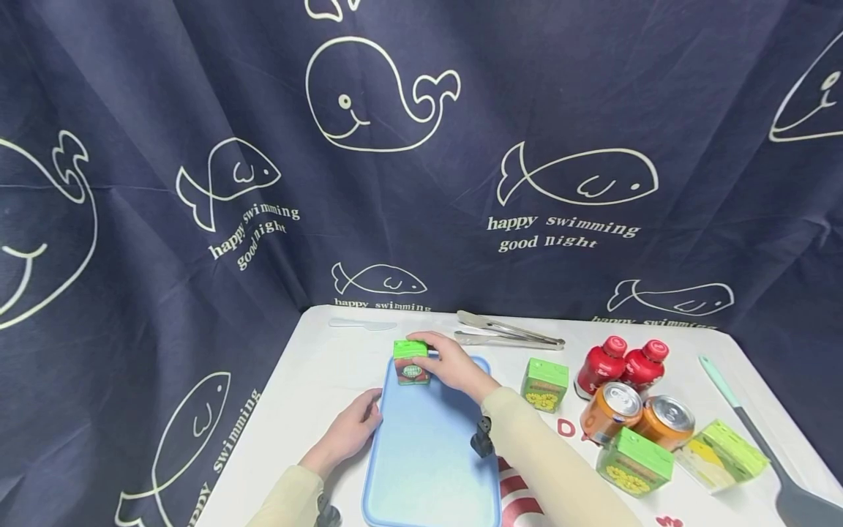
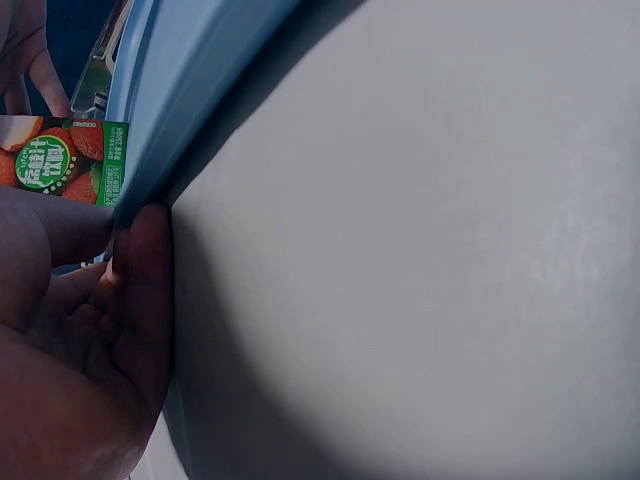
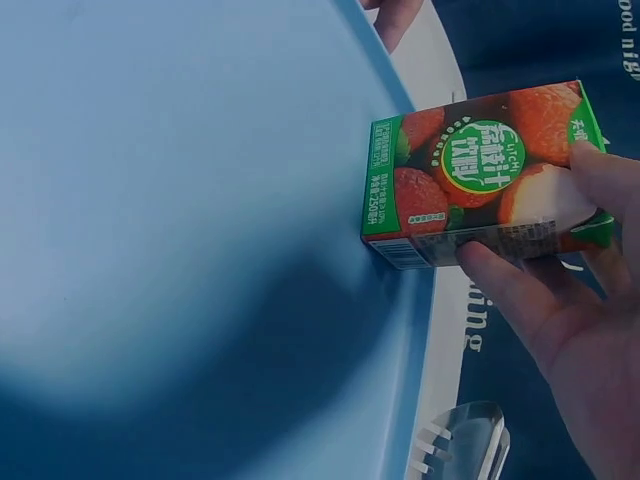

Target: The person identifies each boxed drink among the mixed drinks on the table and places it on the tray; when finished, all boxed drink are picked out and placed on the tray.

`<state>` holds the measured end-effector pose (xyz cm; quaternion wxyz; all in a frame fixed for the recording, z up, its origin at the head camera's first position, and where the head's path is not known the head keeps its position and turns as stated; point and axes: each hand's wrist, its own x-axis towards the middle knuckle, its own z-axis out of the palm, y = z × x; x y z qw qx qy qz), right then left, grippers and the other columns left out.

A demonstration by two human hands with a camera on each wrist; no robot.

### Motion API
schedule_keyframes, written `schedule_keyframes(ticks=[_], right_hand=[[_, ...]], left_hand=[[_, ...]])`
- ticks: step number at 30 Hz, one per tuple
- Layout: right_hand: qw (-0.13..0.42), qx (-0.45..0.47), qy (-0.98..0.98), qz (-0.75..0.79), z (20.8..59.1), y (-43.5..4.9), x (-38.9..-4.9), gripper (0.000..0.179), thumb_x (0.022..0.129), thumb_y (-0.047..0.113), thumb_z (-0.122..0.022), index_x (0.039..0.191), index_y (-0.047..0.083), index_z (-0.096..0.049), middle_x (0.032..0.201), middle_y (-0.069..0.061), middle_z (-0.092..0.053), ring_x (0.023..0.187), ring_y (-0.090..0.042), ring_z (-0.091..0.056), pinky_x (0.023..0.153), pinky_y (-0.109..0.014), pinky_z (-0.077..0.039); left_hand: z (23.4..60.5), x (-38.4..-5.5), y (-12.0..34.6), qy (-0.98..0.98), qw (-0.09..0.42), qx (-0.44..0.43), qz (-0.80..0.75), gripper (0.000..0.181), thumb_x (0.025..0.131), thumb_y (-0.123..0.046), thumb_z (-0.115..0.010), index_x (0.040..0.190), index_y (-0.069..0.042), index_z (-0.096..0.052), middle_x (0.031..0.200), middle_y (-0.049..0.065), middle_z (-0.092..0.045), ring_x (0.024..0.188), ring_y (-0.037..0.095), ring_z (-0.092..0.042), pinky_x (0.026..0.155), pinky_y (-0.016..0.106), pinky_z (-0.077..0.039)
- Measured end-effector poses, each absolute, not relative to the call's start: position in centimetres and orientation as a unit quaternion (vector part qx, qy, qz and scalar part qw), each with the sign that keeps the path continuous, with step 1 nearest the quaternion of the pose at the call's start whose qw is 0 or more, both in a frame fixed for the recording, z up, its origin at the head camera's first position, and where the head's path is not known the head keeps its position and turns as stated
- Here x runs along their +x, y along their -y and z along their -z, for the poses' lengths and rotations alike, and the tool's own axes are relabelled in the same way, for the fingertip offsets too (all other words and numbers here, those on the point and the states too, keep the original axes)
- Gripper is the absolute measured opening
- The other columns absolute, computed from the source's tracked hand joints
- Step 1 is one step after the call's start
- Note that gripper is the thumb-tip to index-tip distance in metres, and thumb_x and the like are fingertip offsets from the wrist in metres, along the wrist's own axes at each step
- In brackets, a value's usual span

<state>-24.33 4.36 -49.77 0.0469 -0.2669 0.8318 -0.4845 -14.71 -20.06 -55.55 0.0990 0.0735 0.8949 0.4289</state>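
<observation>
My right hand (image 1: 454,364) grips a litchi juice box (image 3: 470,175), green-topped with red fruit pictures, by its upper part. The carton is upright at the far left corner of a light blue tray (image 1: 431,457); its base is at the tray's surface, though I cannot tell if it bears fully on it. At the tray's left edge, my left hand (image 1: 350,430) pinches the rim between thumb and fingers, as the left wrist view shows. Some of its fingertips are hidden by the rim.
Metal tongs (image 1: 510,333) and a pale plastic knife (image 1: 362,323) lie behind the tray. To the right stand a green juice box (image 1: 545,384), red bottles (image 1: 602,366), orange cans (image 1: 611,412), another green carton (image 1: 635,461), a tilted yellow-green box (image 1: 721,455) and a spatula (image 1: 757,432).
</observation>
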Motion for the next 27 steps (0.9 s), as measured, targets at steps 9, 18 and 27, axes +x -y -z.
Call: schedule_keyframes(ticks=[9,18,27], right_hand=[[0.064,-0.3,-0.812,0.497,49.5,-4.8,-24.1,0.05,0.099,0.001,-0.069,0.147,0.0,-0.056,0.147,-0.016,-0.057,0.136,-0.034,-0.054,0.117,-0.049,-0.043],[0.05,-0.298,-0.808,0.506,48.9,-5.7,-23.4,0.05,0.1,0.006,-0.069,0.148,0.004,-0.055,0.151,-0.018,-0.052,0.134,-0.039,-0.055,0.112,-0.056,-0.047],[0.07,-0.237,-0.822,0.513,47.8,-7.1,-22.5,0.058,0.099,0.022,-0.075,0.153,0.013,-0.053,0.158,-0.009,-0.049,0.138,-0.041,-0.052,0.114,-0.057,-0.045]], left_hand=[[55.7,-14.8,20.2,-0.893,0.095,0.077,-0.433,0.047,0.112,-0.02,-0.049,0.153,0.001,-0.045,0.149,0.026,-0.053,0.141,0.048,-0.046,0.117,0.065,-0.035],[55.9,-14.9,20.1,-0.894,0.091,0.084,-0.43,0.047,0.112,-0.021,-0.048,0.153,0.002,-0.045,0.15,0.026,-0.052,0.141,0.048,-0.046,0.117,0.064,-0.036],[55.8,-14.8,20.2,-0.892,0.097,0.083,-0.434,0.046,0.112,-0.022,-0.049,0.153,0.0,-0.046,0.151,0.025,-0.052,0.141,0.048,-0.046,0.117,0.065,-0.035]])
